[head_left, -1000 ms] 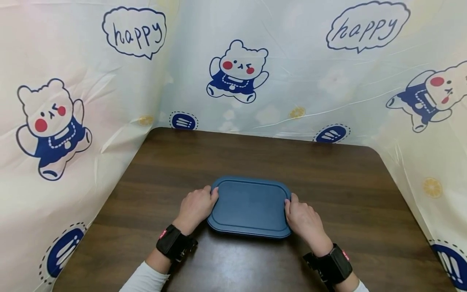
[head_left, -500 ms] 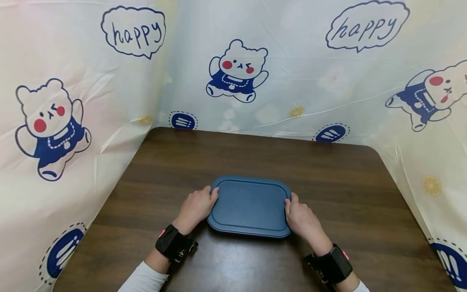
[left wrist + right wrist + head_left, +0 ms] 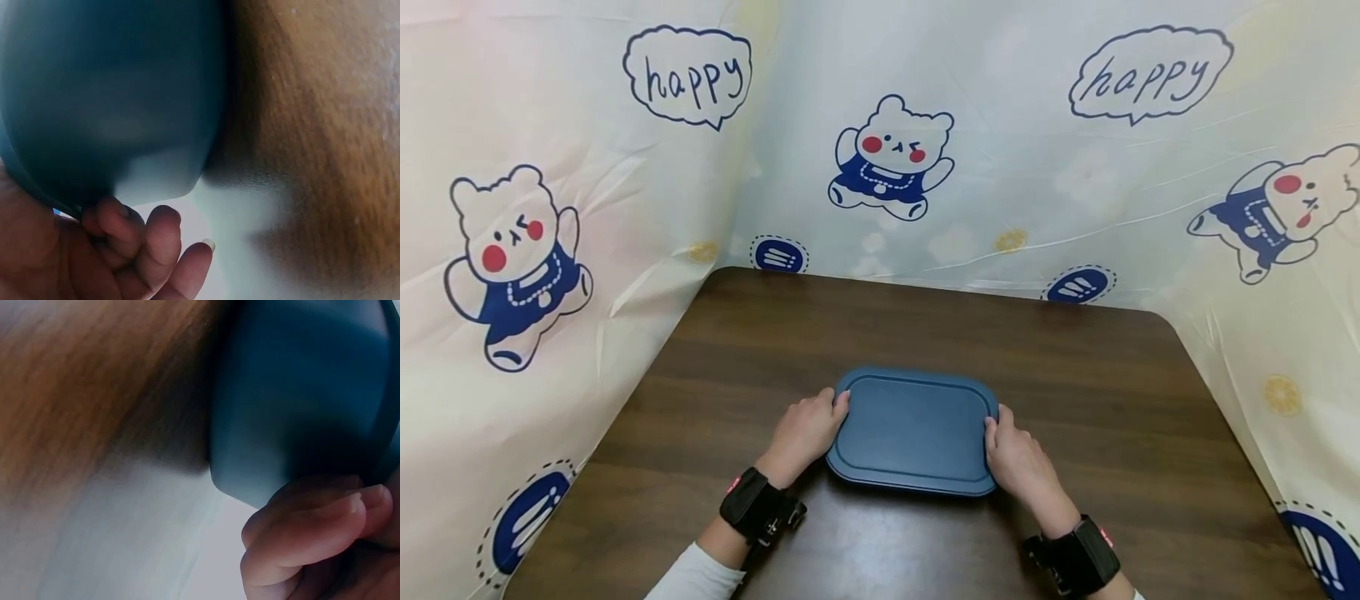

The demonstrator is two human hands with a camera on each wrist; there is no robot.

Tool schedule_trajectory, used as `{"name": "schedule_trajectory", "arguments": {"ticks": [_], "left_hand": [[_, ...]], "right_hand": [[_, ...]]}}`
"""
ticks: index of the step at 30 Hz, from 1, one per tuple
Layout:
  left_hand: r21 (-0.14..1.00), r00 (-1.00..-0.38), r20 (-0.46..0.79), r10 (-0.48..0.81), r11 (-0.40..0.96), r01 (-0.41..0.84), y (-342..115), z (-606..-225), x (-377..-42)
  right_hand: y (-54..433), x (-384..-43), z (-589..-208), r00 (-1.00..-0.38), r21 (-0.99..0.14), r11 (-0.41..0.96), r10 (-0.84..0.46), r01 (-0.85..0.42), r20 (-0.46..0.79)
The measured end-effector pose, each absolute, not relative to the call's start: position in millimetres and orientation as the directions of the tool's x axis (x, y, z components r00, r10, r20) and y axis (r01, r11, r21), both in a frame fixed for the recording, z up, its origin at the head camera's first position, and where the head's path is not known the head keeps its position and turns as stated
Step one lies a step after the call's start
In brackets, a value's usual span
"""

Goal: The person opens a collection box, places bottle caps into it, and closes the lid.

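A blue rectangular storage box with rounded corners and a lid (image 3: 917, 429) is on the dark wooden table, with a shallow groove running round the lid's top. My left hand (image 3: 805, 429) grips its left end, thumb on the lid's edge. At the opposite end my right hand (image 3: 1024, 458) holds it the same way. In the left wrist view the box's smooth side wall (image 3: 125, 81) shows above my curled fingers (image 3: 164, 234). The right wrist view has the other part of the wall (image 3: 294, 387), with fingers (image 3: 306, 540) bent below the rim. What is inside is hidden.
The brown table (image 3: 925, 325) has rounded far corners. A pale curtain (image 3: 1000, 167) printed with bears and the word "happy" hangs round its back and sides. Each wrist wears a black camera band (image 3: 760, 504).
The head view has tilted slightly, so the scene sits a little lower in it. Both hands keep their hold on the box, which has not visibly moved on the table.
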State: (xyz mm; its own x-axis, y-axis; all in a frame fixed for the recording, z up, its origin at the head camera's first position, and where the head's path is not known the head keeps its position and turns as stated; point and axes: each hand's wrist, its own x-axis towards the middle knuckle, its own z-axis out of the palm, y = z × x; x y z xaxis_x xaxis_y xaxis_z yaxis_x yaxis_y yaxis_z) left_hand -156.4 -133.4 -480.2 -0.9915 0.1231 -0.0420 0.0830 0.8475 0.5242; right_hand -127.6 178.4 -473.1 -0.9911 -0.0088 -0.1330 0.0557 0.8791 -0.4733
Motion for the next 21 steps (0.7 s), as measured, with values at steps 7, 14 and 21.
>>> {"name": "schedule_trajectory", "arguments": {"ticks": [7, 14, 21], "left_hand": [[0.490, -0.994, 0.009, 0.110, 0.866, 0.100, -131.3, -479.8, -155.7], [0.449, -0.982, 0.058, 0.179, 0.874, 0.186, -128.9, -476.7, -159.6], [0.459, -0.983, 0.000, 0.182, 0.873, 0.162, -130.1, -475.6, -162.4]], "right_hand": [[178.4, -127.4, -474.4, -0.995, -0.469, 0.882, -0.003, 0.046, -0.105], [173.3, -132.5, -470.1, -0.997, -0.385, 0.923, -0.045, -0.016, -0.067], [174.8, -133.1, -469.8, -0.993, -0.395, 0.919, -0.057, -0.012, -0.104]]}}
